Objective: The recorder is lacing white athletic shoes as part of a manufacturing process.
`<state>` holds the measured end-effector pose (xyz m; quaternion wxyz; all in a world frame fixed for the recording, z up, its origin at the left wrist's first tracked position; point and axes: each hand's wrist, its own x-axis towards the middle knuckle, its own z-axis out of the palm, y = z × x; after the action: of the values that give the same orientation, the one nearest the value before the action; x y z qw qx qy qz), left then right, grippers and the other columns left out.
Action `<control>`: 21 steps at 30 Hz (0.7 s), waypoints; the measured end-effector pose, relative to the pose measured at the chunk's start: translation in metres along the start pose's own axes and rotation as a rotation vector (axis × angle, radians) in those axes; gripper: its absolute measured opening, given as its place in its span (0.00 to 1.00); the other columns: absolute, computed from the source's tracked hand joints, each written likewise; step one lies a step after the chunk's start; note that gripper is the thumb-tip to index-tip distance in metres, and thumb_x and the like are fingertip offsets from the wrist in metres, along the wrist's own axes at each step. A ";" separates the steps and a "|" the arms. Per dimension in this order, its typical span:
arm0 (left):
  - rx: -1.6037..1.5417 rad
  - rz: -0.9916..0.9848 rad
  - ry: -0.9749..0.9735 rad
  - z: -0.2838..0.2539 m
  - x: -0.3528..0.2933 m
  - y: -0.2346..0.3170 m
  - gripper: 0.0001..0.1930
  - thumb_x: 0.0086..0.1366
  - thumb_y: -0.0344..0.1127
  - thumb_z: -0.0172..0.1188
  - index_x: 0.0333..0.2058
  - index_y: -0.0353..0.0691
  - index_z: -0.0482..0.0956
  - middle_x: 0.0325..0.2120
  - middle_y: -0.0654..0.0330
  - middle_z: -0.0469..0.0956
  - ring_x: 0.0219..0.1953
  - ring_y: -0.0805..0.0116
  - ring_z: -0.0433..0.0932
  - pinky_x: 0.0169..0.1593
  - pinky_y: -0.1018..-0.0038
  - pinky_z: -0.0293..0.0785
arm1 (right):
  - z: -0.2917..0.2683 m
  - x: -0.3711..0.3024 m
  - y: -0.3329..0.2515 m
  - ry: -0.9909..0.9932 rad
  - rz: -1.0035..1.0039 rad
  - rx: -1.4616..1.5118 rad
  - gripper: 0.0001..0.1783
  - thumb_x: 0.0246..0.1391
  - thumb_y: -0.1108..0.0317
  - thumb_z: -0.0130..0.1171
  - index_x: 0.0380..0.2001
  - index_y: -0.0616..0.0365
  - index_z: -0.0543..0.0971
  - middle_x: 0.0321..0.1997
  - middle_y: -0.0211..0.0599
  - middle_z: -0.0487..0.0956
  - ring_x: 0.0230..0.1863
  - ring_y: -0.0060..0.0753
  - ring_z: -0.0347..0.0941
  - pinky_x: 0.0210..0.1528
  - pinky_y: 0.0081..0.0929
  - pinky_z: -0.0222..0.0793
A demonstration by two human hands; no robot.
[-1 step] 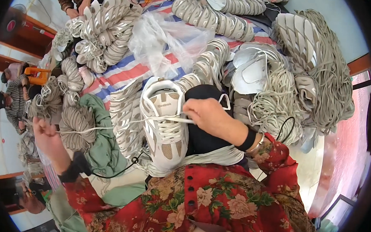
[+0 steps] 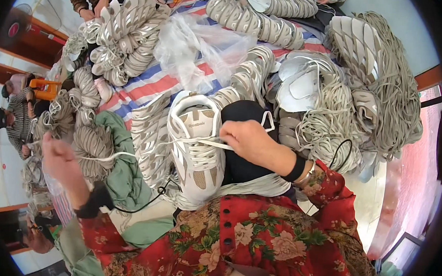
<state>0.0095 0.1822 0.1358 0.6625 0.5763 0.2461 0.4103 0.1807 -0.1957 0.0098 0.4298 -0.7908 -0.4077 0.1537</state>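
A white and beige sneaker sits upright in front of me, toe towards me, beside a black cloth-like shape. Pale shoelaces are threaded up its front. My right hand is closed at the sneaker's right side, pinching one lace near the top eyelets. Well out to the left, my left hand is raised with curled, motion-blurred fingers. A slack white lace runs from the sneaker's left side to this hand.
Stacked beige shoe uppers stand left of the sneaker. Bundled laces and more uppers lie on the right. Clear plastic covers part of the striped sheet. Green cloth lies left; other people sit beyond.
My left hand has moved slightly right and become more blurred. The lace to it has gone from taut to slack. My right hand has hardly moved.
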 end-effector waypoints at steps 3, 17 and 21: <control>1.086 0.628 -0.405 0.024 -0.058 -0.066 0.11 0.66 0.31 0.49 0.44 0.34 0.73 0.28 0.67 0.76 0.25 0.80 0.70 0.24 0.84 0.62 | 0.006 -0.004 -0.004 0.036 -0.012 0.025 0.03 0.51 0.72 0.56 0.29 0.60 0.76 0.24 0.46 0.77 0.26 0.49 0.75 0.29 0.36 0.70; 1.221 0.508 -0.979 0.141 -0.124 -0.074 0.07 0.53 0.34 0.63 0.30 0.45 0.75 0.22 0.62 0.75 0.27 0.61 0.76 0.27 0.67 0.70 | 0.006 0.012 -0.001 0.112 -0.009 -0.089 0.06 0.48 0.70 0.58 0.22 0.61 0.75 0.20 0.46 0.76 0.25 0.48 0.75 0.27 0.37 0.69; 1.081 0.529 -0.892 0.136 -0.122 -0.074 0.06 0.55 0.34 0.62 0.30 0.43 0.76 0.21 0.63 0.73 0.21 0.67 0.73 0.25 0.73 0.67 | 0.005 0.013 -0.005 0.018 0.085 -0.001 0.06 0.48 0.70 0.58 0.22 0.60 0.74 0.20 0.44 0.75 0.25 0.43 0.75 0.26 0.36 0.70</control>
<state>0.0712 0.0046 0.0757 0.2033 0.9731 -0.0253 0.1054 0.1831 -0.1815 0.0129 0.4260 -0.8091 -0.3699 0.1645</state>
